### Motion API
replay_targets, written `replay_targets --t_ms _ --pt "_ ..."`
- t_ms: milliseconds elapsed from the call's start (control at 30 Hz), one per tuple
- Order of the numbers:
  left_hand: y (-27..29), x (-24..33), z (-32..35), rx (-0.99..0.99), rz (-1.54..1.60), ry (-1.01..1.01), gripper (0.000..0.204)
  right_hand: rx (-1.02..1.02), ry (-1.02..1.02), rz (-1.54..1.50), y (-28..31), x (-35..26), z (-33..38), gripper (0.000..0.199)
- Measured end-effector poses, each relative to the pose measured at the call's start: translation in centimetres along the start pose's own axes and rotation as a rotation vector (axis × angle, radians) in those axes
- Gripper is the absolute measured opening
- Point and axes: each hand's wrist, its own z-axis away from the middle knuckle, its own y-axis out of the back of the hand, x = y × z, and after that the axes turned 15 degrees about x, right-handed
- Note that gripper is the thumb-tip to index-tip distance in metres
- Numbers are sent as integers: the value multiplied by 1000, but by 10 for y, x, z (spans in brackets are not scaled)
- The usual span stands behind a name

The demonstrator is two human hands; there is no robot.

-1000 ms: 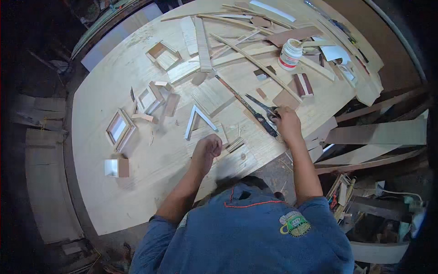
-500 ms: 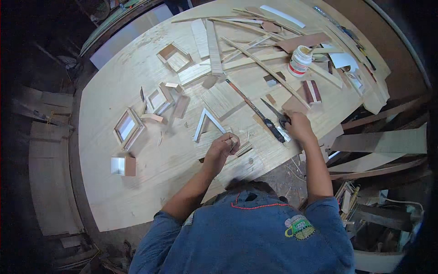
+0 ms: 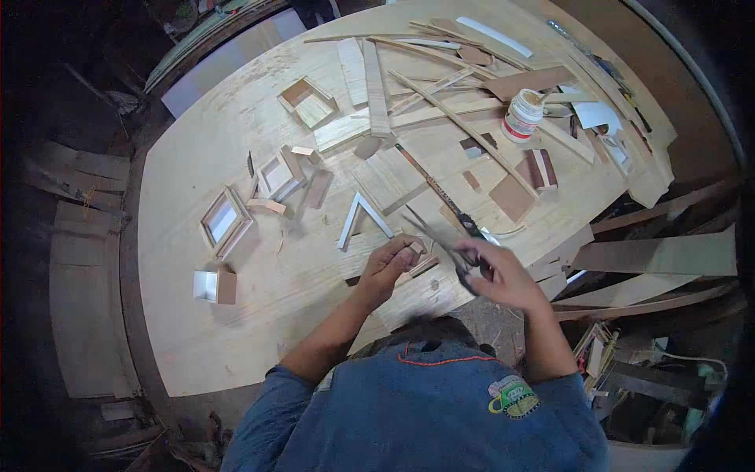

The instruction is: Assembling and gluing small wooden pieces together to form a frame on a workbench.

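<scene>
A pair of dark scissors is in my right hand, fingers closed round the handles. Their blades stand apart and point up and left, beside my left hand. My left hand pinches a small pale piece of wood between thumb and fingers, above the front of the worktable. Just beyond it lies a white V-shaped strip. A long, thin dark tool rests behind the scissors, partly hidden by them.
Small wooden frames and an open box stand on the left of the table. An open white jar, wooden strips and a dark red block lie at the back right. Curved boards lean beyond the right edge.
My right hand has lifted the scissors off the table and brought them left and nearer, beside my left hand. My left hand has shifted slightly right, with the small piece now showing.
</scene>
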Motion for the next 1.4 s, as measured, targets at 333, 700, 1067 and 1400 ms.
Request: replay_targets --t_ms 333,700,1067,1400 --pt "-13 10 6 -38 -121 -113 26 4 114 142 -4 -31 19 65" --pt "-16 4 8 -105 -239 -116 27 -11 93 197 -2 -15 39 62" --pt "-22 -8 5 113 -66 61 28 340 -194 583 -36 44 -13 34" --pt "-20 -9 18 191 41 209 32 196 4 531 -8 92 -71 29"
